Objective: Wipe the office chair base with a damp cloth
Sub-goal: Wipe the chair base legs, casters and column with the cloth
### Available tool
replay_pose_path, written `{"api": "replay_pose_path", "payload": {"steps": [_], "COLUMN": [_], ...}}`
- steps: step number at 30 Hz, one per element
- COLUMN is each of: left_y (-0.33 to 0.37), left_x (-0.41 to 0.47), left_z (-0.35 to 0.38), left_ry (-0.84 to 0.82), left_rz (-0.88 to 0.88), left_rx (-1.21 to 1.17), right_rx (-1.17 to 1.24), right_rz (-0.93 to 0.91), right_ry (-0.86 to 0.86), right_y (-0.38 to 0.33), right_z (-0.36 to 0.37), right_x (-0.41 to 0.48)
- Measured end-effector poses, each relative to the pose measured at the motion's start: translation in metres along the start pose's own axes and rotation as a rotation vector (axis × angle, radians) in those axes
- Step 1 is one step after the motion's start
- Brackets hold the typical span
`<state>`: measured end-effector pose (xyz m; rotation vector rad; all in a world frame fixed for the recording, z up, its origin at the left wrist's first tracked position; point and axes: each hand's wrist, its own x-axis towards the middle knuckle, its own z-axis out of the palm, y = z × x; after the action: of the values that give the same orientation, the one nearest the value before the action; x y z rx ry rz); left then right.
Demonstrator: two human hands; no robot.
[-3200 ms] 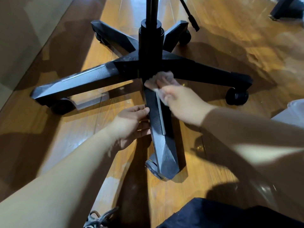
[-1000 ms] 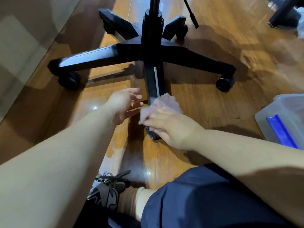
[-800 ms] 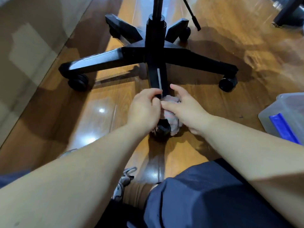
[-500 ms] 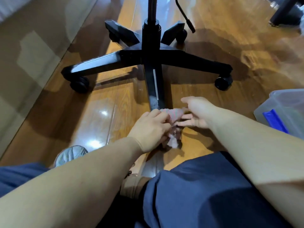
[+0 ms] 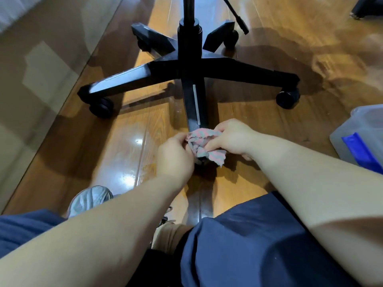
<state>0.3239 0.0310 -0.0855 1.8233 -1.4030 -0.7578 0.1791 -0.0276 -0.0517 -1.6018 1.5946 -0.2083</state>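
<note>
Right hand (image 5: pixel 232 137) now grips cloth (image 5: pixel 204 145) at leg (image 5: pixel 195 104) tip

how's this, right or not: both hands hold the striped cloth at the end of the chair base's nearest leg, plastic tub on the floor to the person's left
No: the head view shows the plastic tub on the person's right, not left. The left hand and right hand do hold the striped cloth at the end of the nearest leg.
</note>
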Motion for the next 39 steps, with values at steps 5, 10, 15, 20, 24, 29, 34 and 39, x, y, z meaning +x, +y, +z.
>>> {"api": "replay_pose_path", "payload": {"steps": [5, 10, 15, 20, 24, 29, 34, 39], "left_y": [0.01, 0.007, 0.021, 0.016, 0.013, 0.023, 0.021, 0.019], "left_x": [-0.026, -0.029, -0.032, -0.018, -0.031, -0.011, 0.008, 0.046], "left_z": [0.009, -0.002, 0.014, 0.004, -0.003, -0.009, -0.017, -0.015], "left_ry": [-0.104, -0.18, -0.222, -0.144, -0.244, -0.042, -0.148, -0.086], "left_rz": [-0.074, -0.195, -0.285, -0.094, 0.004, 0.089, -0.003, -0.088], "left_rx": [0.04, 0.106, -0.076, 0.047, 0.228, -0.027, -0.333, -0.392], "right_rx": [-0.001, -0.056, -0.095, -0.044, -0.244, -0.001, 0.768, 0.409], "right_rz": [-0.09, -0.028, -0.11, -0.029, 0.02, 0.066, 0.112, 0.119], "right_ry": [0.115, -0.123, 0.025, -0.085, -0.25, 0.165, -0.038, 0.509], "right_y": [-0.002, -0.001, -0.001, 0.003, 0.003, -0.01, -0.02, -0.006], "right_z": [-0.001, -0.01, -0.005, -0.016, -0.018, -0.005, -0.004, -0.02], "right_x": [0.003, 0.004, 0.007, 0.011, 0.002, 0.0, -0.007, 0.049]}}
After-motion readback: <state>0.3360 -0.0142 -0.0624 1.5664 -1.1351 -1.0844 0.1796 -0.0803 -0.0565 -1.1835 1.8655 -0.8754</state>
